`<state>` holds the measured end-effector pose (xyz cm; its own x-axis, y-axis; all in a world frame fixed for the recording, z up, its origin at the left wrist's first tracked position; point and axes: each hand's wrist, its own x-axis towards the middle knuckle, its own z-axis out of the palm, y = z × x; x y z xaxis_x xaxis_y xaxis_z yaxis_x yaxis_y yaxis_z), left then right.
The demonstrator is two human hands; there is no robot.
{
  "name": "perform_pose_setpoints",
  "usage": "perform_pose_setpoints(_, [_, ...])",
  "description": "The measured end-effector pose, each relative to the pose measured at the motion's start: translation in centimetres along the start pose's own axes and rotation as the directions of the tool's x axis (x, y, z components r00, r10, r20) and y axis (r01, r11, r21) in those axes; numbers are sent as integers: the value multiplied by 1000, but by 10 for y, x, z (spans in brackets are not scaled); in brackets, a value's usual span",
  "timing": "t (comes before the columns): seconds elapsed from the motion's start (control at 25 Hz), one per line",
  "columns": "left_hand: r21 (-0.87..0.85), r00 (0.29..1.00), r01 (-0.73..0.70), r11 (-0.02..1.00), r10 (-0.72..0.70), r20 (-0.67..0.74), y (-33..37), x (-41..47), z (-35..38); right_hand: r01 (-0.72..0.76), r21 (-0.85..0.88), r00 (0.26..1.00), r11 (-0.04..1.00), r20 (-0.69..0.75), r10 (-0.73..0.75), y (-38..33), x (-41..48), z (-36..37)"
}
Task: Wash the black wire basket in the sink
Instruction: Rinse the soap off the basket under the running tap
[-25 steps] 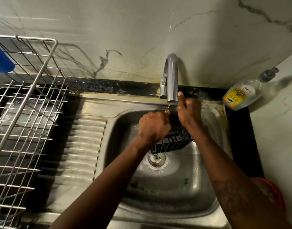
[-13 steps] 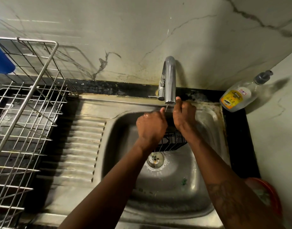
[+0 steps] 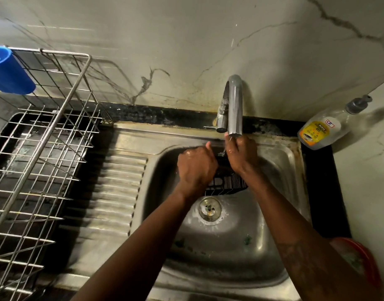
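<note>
Left hand and right hand both curl tight on the black wire basket beneath the faucet, its long axis lying side-to-side across the sink.

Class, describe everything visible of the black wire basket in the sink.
The black wire basket is made of thin dark wires: closely spaced bars joined by a curved edge wire. Only its near side shows; the left hand and right hand grip it from either side and hide the rest. It is below the tap, inside the sink, behind the drain.
</note>
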<state>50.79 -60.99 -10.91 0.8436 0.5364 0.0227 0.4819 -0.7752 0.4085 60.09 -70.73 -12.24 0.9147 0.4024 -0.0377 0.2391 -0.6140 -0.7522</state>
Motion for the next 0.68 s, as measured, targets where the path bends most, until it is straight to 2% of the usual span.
perform_pose_setpoints(0.04, [85, 1000, -17, 996, 17, 8, 15, -1, 0, 38, 2, 999, 999, 12, -38, -1, -2, 1])
perform_pose_setpoints(0.12, [52, 999, -39, 998, 38, 24, 32, -2, 4, 6, 44, 998, 999, -56, -3, 4, -2, 2])
perform_pose_setpoints(0.16, [-7, 999, -15, 1000, 15, 28, 31, -2, 4, -10, 75, 998, 997, -62, 14, 4, -4, 1])
perform_pose_setpoints(0.24, [-159, 996, 85, 984, -83, 22, 12, 4, 4, 32, 192, 999, 981, 16, -35, 2, -14, -1])
perform_pose_setpoints(0.32, [-380, 980, 197, 904, -183, 74, -12, 15, 5, 58, 271, 986, 961, 133, -97, 3, -28, 0])
perform_pose_setpoints(0.36, [-467, 975, 222, 856, -211, 77, -21, 18, 2, 98, 242, 982, 965, 131, -133, 2, -30, 1])
perform_pose_setpoints(0.44, [-526, 986, 145, 838, -168, 4, -23, 23, 0, 169, 82, 981, 982, 84, -176, -5, -24, 8])
perform_pose_setpoints(0.56, [-410, 990, 56, 910, -103, -93, -9, 15, 3, 160, -97, 987, 982, -11, -161, -12, -11, 27])
perform_pose_setpoints(0.6, [-437, 985, 109, 893, -157, -76, -8, 13, 4, 173, -68, 985, 983, -13, -174, -7, -12, 33])
perform_pose_setpoints(0.68, [-617, 946, 283, 735, -320, 52, -19, 13, 6, 119, 43, 990, 992, 73, -121, 9, -20, 32])
